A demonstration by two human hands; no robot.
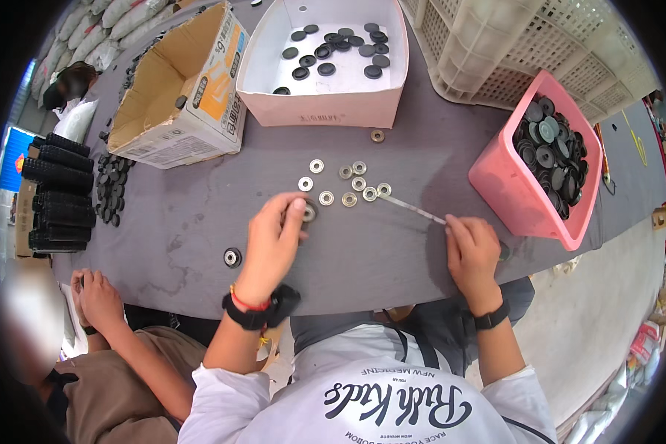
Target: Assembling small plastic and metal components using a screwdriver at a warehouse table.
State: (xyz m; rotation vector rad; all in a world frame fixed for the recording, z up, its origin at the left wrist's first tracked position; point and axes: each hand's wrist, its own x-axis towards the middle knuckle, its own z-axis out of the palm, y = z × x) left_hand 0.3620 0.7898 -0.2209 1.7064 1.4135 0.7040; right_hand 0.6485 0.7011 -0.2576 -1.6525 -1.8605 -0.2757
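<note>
My left hand point(272, 233) is closed, with a round dark part with a metallic centre point(309, 212) between thumb and fingers just above the table. In my right hand point(472, 248) a thin pale rod point(416, 209) is pinched. Its far tip reaches the edge of a small metal ring bearing point(384, 190). Several more ring bearings point(349, 199) lie loosely grouped beyond my left hand. To the left of my left wrist, a black wheel with a metal bearing in its centre point(232, 257) rests on the table. A dark round piece point(504, 251) shows partly beside my right hand.
A white box point(318, 109) with black discs stands beyond, beside an open cardboard carton point(163, 148). A pink bin point(488, 181) full of dark discs and a white plastic crate point(488, 44) are on the right. Black ribbed rolls point(59, 192) and a co-worker's hands point(100, 300) are left.
</note>
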